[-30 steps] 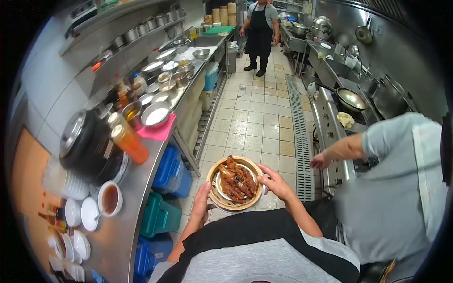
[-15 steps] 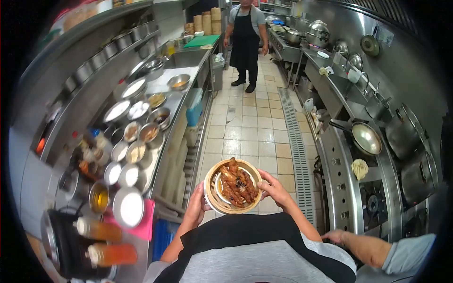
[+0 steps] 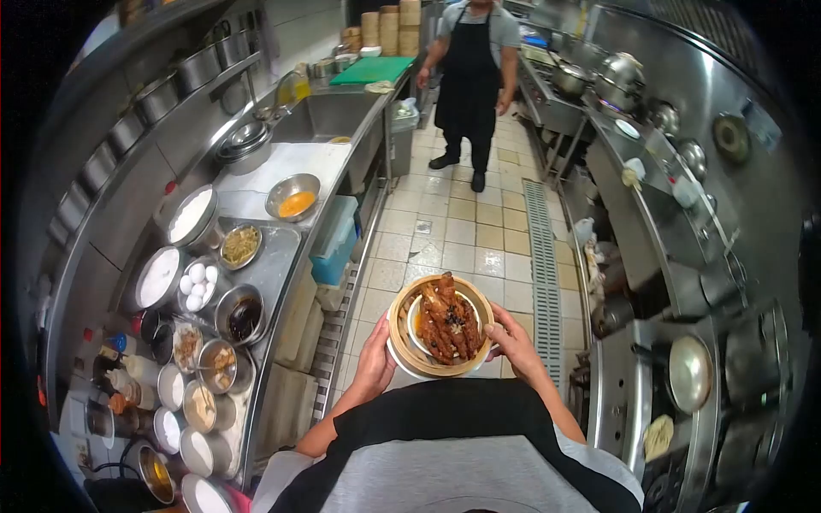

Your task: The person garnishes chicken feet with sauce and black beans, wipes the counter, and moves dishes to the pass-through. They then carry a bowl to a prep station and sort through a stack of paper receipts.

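Held level in front of my apron is a round bamboo steamer basket [image 3: 398,318]. Glossy brown braised chicken feet [image 3: 448,323] lie in a small white dish inside it, topped with dark bits. My left hand [image 3: 374,359] grips the basket's left side, its fingertips partly hidden underneath. On the opposite side, my right hand [image 3: 515,344] is closed on the rim with the thumb on top. A white edge, perhaps a plate, shows beneath the basket at the lower left.
Left, a steel counter [image 3: 282,248] carries bowls of ingredients, including eggs [image 3: 198,286]. A person in a black apron [image 3: 468,77] stands ahead in the tiled aisle. A drain grate [image 3: 544,274] runs along the floor. Right, a stove holds a wok [image 3: 689,374].
My view has moved forward along the aisle, so the counter bowls and the person ahead appear nearer. Another person's arm at lower right has left view. Both hands still hold the steamer basket.
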`<move>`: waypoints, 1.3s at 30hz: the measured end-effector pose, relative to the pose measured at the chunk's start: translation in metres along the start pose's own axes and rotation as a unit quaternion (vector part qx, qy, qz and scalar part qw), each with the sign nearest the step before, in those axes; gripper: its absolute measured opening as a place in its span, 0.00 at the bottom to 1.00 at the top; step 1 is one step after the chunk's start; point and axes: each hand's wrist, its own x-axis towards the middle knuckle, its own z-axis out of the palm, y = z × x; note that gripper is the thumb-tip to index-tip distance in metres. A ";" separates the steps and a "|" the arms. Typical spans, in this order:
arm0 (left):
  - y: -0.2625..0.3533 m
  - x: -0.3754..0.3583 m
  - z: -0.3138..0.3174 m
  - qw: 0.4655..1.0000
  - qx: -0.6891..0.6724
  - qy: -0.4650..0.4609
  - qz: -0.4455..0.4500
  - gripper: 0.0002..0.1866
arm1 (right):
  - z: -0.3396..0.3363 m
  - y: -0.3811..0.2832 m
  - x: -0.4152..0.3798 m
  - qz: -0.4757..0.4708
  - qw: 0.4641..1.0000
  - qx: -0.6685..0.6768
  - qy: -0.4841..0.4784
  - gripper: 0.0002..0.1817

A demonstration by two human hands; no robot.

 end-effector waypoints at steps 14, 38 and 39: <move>0.095 0.347 0.005 0.994 0.012 0.063 0.089 0.25 | -0.042 -0.072 0.358 -0.005 0.999 0.008 -0.042 0.30; 0.245 0.863 0.049 0.955 0.014 0.204 0.217 0.24 | -0.138 -0.187 0.948 -0.053 0.985 0.029 -0.161 0.31; 0.252 0.884 0.035 0.952 0.027 0.210 0.222 0.24 | -0.132 -0.185 0.974 -0.056 0.984 0.031 -0.166 0.32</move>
